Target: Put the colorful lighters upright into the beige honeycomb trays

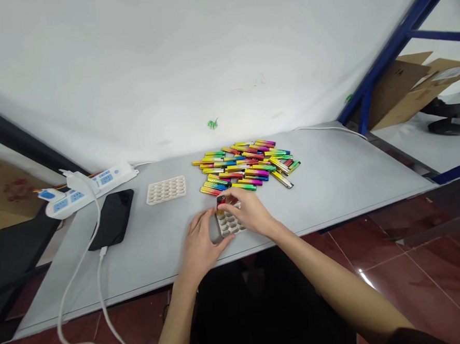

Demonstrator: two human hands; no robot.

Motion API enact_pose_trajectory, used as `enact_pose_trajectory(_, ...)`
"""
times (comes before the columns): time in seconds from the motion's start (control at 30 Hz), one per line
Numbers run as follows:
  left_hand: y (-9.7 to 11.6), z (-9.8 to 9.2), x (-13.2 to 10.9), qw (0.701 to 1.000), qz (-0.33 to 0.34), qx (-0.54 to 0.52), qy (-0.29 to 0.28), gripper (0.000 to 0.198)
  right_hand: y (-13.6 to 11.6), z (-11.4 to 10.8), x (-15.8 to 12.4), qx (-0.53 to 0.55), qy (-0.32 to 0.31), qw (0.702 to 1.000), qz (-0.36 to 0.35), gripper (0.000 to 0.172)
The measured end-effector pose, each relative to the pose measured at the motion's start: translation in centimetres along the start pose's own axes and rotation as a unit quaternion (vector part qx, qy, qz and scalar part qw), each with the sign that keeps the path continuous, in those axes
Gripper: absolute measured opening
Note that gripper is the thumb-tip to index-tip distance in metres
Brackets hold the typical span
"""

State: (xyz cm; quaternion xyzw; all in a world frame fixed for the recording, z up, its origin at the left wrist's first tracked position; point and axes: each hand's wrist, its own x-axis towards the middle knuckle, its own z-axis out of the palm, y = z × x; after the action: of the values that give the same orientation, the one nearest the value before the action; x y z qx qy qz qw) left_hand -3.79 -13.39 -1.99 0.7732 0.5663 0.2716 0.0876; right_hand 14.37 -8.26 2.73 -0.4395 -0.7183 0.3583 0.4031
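Observation:
My right hand [251, 208] pinches a red and yellow lighter [221, 200] with a black top, upright over the far left corner of a white honeycomb tray [229, 226]. Whether the lighter's lower end is in a cell cannot be told. My left hand [200, 246] grips the tray's near left side, thumb along the front edge and fingers by the left edge. My right fingers hide part of the tray. Just beyond both hands lies a loose pile of shiny multicoloured lighters [245, 163].
A second honeycomb tray [166, 190] lies left of the pile. Further left are a black phone [114, 218] on a white cable [100, 283] and a power strip [94, 188]. Behind the grey table [343, 180] stands a white wall; cardboard boxes [408, 88] are beyond the blue frame [386, 43].

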Motion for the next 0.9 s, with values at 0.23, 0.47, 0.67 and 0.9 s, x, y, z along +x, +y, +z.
enact_pose_trajectory(0.23,-0.1,0.1,-0.1,1.000,-0.008,-0.010,-0.010,0.085,0.1,0.3,0.5,-0.130,-0.042,0.990,-0.016,0.020)
enact_pose_trajectory(0.47,-0.2,0.0,0.1,1.000,0.002,-0.008,-0.004,0.078,0.1,-0.7,0.2,-0.218,-0.045,0.974,-0.049,0.027)
enact_pose_trajectory(0.67,0.2,-0.5,0.2,0.999,0.015,-0.034,0.001,0.043,3.4,-3.7,-0.6,-0.383,0.094,0.919,0.007,0.031)
enact_pose_trajectory(0.9,0.2,-0.6,0.4,0.998,0.063,-0.015,-0.009,0.026,5.7,-5.7,-2.5,-0.435,0.052,0.896,0.076,0.030)
